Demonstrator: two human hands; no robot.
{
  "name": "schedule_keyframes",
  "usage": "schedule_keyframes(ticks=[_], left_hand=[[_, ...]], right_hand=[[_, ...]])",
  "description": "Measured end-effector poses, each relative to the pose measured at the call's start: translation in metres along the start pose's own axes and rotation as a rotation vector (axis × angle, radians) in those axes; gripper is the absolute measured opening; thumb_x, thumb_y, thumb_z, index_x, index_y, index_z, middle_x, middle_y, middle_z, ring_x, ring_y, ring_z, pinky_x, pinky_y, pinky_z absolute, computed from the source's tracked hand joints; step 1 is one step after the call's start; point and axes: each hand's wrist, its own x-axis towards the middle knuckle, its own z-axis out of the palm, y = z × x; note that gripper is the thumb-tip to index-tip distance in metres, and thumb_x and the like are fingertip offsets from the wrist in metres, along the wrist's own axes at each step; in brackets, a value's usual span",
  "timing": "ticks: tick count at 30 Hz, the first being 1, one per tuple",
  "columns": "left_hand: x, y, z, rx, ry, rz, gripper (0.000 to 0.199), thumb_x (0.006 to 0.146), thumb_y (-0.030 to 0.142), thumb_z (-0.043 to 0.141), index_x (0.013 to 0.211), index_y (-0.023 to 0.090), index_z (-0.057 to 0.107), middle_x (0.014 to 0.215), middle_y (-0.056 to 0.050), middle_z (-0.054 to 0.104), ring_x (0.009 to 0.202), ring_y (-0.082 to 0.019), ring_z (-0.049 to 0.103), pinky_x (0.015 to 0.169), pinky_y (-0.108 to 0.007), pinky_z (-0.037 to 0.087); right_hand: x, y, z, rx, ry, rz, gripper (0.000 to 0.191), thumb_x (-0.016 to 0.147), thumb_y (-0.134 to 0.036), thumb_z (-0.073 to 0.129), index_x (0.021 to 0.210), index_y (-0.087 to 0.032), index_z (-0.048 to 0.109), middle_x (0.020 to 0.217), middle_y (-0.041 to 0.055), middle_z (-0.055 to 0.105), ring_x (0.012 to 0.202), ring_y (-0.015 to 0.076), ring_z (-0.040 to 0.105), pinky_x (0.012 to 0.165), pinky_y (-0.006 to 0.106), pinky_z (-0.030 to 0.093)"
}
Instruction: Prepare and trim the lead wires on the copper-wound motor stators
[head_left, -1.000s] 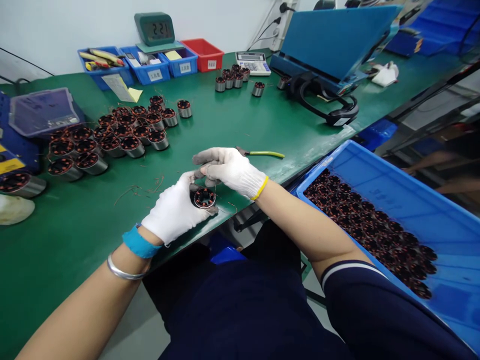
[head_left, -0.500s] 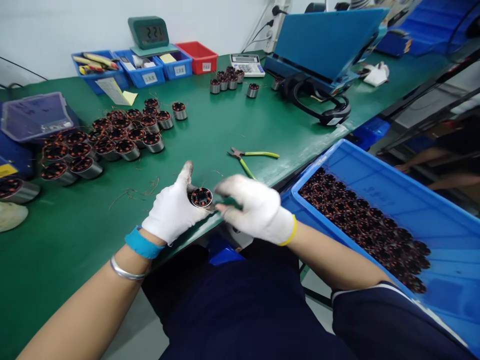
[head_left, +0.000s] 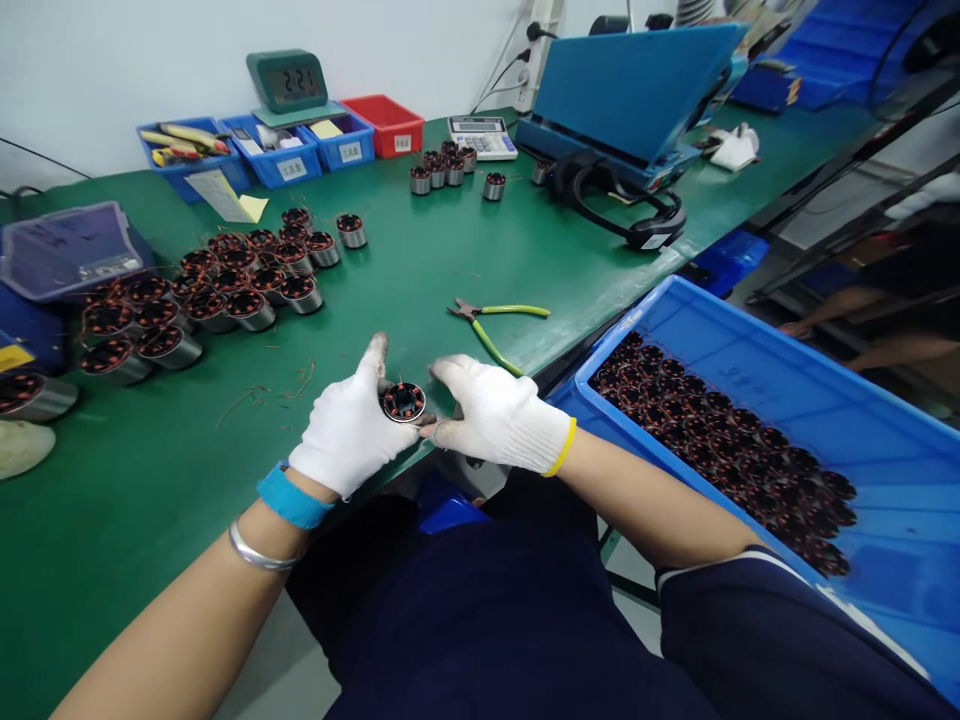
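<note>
White gloves cover both hands. My left hand is wrapped round a metal ring with copper windings, near the front edge of the green table. Just right of that part is my right hand, its thumb and index finger apart and its fingertips close to the left hand's fingertips. Nothing shows between its fingers. Green-handled cutters lie open on the table beyond the right hand. Thin wire scraps lie to the left of the hands.
Many wound parts stand at the left, several more at the back. A blue crate of similar parts is at the right. Small bins, a calculator, a headset and a blue-cased screen line the back. Another person's arm shows far right.
The right hand has become sharper and its thumb and index finger show further apart. The left hand still holds the wound part. The whole view has shifted slightly.
</note>
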Motion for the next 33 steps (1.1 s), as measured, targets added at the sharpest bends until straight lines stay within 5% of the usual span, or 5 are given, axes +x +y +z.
schedule_keyframes(ticks=[6,10,15,22,33], left_hand=[[0.0,-0.003,0.0,0.001,0.015,0.006,0.112,0.064,0.061,0.065,0.154,0.02,0.012,0.105,-0.007,0.066,0.1,-0.032,0.064,0.082,-0.04,0.05],[0.0,-0.003,0.0,-0.019,0.01,-0.011,0.111,0.065,0.059,0.065,0.154,0.022,0.012,0.102,-0.005,0.067,0.1,-0.032,0.064,0.084,-0.039,0.049],[-0.001,-0.001,-0.001,0.041,0.022,-0.001,0.107,0.067,0.057,0.063,0.154,0.02,0.013,0.102,-0.006,0.067,0.1,-0.032,0.064,0.083,-0.038,0.049],[0.0,0.002,0.001,0.064,0.03,0.012,0.105,0.068,0.058,0.063,0.153,0.016,0.017,0.106,-0.009,0.065,0.099,-0.033,0.064,0.083,-0.039,0.049],[-0.001,0.0,0.002,0.106,0.043,0.033,0.102,0.069,0.058,0.06,0.153,0.016,0.02,0.108,-0.01,0.066,0.101,-0.036,0.063,0.084,-0.043,0.05]], right_hand=[[0.003,0.005,-0.013,0.304,0.065,-0.098,0.094,0.069,-0.037,0.073,0.151,-0.022,0.028,0.145,0.0102,0.042,0.102,0.0231,0.062,0.09,0.035,0.049],[0.014,0.013,-0.011,0.452,0.098,0.26,0.062,0.076,-0.042,0.068,0.133,-0.023,0.053,0.114,0.0047,0.064,0.076,0.0163,0.062,0.076,0.034,0.049],[0.047,0.021,0.007,0.659,0.013,0.137,0.021,0.082,-0.035,0.058,0.078,-0.015,0.065,0.063,-0.0002,0.059,0.057,0.0119,0.053,0.055,0.025,0.04],[0.009,0.017,0.011,0.526,0.471,-0.167,0.019,0.083,-0.03,0.057,0.085,-0.012,0.062,0.086,0.0067,0.065,0.079,0.0154,0.06,0.073,0.027,0.046],[-0.004,0.005,-0.001,0.147,0.062,-0.045,0.029,0.083,-0.028,0.063,0.11,-0.019,0.064,0.103,0.0029,0.065,0.083,0.0153,0.06,0.066,0.025,0.038]])
